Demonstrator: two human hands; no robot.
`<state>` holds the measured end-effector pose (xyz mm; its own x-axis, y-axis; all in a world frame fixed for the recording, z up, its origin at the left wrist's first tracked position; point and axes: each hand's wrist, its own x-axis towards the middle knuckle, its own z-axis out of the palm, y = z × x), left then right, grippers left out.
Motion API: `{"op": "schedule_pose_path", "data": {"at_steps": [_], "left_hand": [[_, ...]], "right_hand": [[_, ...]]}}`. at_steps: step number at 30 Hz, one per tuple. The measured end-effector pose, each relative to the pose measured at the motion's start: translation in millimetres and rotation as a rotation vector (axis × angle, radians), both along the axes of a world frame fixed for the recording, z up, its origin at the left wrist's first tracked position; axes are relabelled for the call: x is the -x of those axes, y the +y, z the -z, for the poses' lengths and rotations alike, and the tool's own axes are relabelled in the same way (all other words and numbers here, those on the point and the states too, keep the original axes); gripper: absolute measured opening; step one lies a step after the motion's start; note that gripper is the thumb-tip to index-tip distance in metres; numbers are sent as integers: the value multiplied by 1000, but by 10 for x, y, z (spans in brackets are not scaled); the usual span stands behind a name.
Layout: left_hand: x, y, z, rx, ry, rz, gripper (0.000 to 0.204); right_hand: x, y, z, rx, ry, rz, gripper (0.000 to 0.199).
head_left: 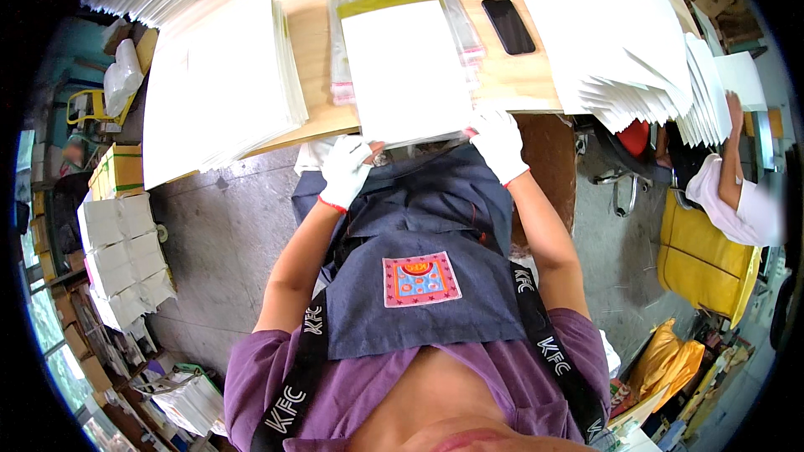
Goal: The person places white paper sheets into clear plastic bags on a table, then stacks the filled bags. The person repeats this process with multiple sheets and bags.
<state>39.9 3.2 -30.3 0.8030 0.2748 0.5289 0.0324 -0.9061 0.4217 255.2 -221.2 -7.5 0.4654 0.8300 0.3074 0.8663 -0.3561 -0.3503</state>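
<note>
White paper [410,67] lies at the table's near edge with clear film showing along its near side; whether it is inside a plastic bag or on top of one, I cannot tell. Beneath and beyond it are clear plastic bags [337,59] with olive-green bands and pinkish strips at their open ends. My left hand [345,172], in a white glove with bare fingertips, is closed at the paper's near left corner. At the near right corner, my right hand [500,146], gloved alike, pinches the edge.
Stacked white sheets [222,75] lie on the left, with a larger fanned stack [620,33] on the right. A black phone [508,26] rests beside the bags. Beyond the right stack, another person's arm [730,163] reaches up near a yellow chair [708,255]. White bundles [126,255] stand at left.
</note>
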Motion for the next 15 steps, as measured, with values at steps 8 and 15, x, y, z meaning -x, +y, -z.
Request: {"op": "schedule_pose_path", "data": {"at_steps": [8,15], "left_hand": [[143,-241,0,1736,-331,-279,36],[261,80,-939,1177,5,-140,33]], "right_hand": [[40,-98,474,-185,657,435,32],[380,47,261,-162,1542,208,23]]}}
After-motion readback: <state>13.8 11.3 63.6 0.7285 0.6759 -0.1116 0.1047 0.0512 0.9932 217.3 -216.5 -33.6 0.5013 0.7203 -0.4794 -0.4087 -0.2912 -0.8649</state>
